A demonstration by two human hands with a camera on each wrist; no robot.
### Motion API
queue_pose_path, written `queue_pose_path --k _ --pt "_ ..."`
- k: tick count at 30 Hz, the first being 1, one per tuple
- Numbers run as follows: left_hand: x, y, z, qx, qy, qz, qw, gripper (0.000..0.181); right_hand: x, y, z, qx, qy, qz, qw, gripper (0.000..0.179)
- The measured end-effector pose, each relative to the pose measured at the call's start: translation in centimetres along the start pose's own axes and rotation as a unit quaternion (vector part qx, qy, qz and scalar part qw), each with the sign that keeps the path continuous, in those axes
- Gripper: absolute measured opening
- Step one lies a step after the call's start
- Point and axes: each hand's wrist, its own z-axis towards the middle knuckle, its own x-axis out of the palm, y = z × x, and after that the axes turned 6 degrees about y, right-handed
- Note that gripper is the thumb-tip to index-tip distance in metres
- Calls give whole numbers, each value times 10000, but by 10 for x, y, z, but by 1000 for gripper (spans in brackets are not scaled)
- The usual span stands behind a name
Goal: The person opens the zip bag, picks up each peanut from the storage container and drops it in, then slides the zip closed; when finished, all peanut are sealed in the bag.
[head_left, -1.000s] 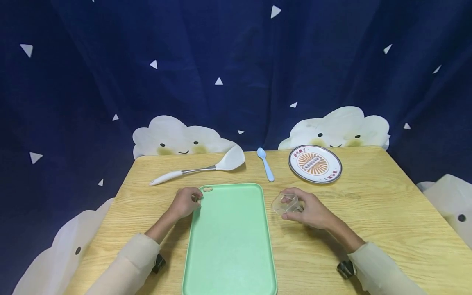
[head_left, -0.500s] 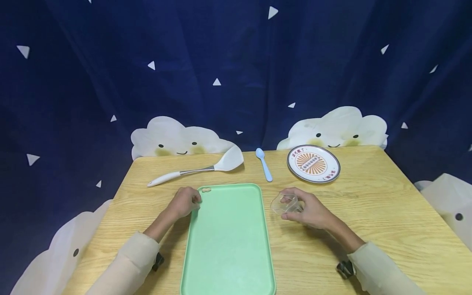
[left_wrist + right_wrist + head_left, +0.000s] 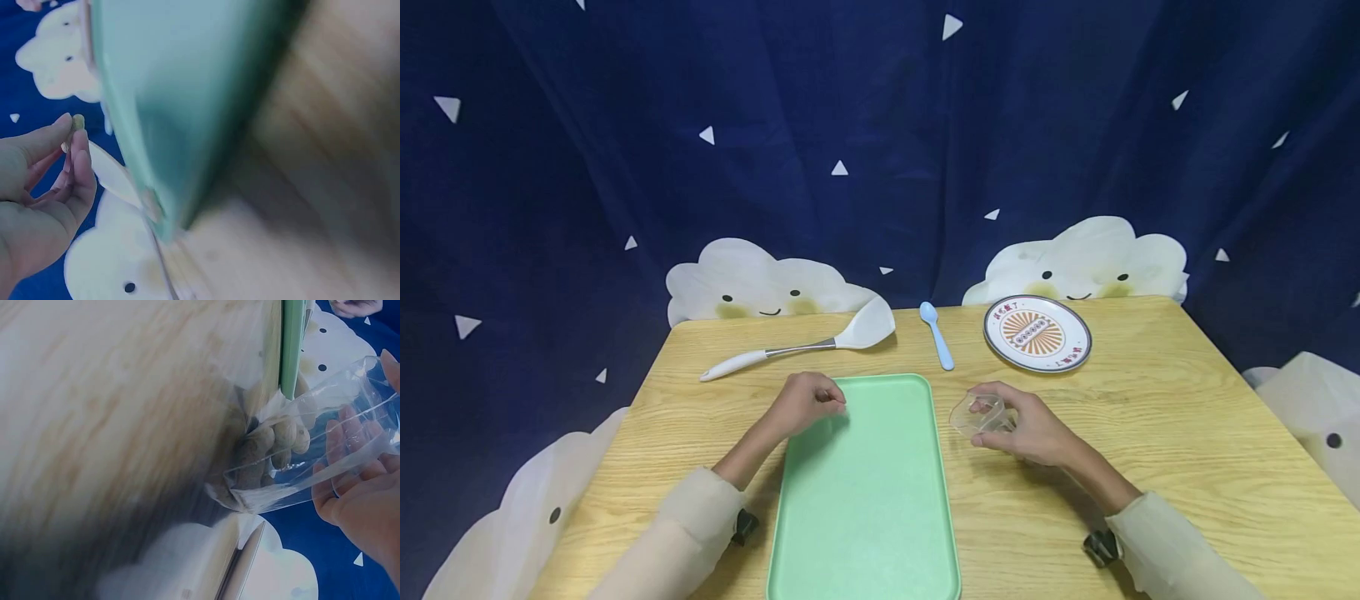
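Note:
My left hand [image 3: 808,403] is over the far left corner of the light green tray [image 3: 868,500]. In the left wrist view, its thumb and fingers pinch a peanut [image 3: 77,122]. Another peanut [image 3: 152,204] lies at the tray's corner in that view; in the head view the hand hides it. Just right of the tray, my right hand [image 3: 1026,427] holds a clear plastic bag [image 3: 970,417] between thumb and fingers. Through the plastic, the right wrist view shows several peanuts [image 3: 284,434] gathered in the bag's lower end.
Behind the tray lies a white-bladed spatula [image 3: 808,343], with a small light blue spoon [image 3: 937,337] to its right. A round patterned plate [image 3: 1037,333] sits at the back right of the wooden table [image 3: 1135,417]. A dark blue curtain [image 3: 880,108] hangs behind.
My left hand has moved from the tray's left edge rightward and slightly away from me, over the corner, covering the peanut there. The right hand and bag stay in place.

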Motion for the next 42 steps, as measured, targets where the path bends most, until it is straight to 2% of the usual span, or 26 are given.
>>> queue_pose_path --k 8,15,21,29,36,42 --pt "14 -36 18 495 222 -549 9970 8 -1 1 0 -48 -21 5 10000 61" --pt "33 -68 30 650 476 -1036 9914 6 0 1 0 -165 -82 -34 9998 61" --pt "56 -86 38 687 725 -1330 9861 7 1 0 1 -151 -49 -35 9999 60" --pt "73 -105 46 722 499 -1564 9838 5 2 -1 1 -100 19 65 9999 59" --pt "73 -111 45 827 498 -1296 9869 9 1 -1 2 -128 11 13 9999 60" --pt "63 -98 40 808 383 -1113 9898 12 0 -2 1 -160 -52 -31 9999 60"
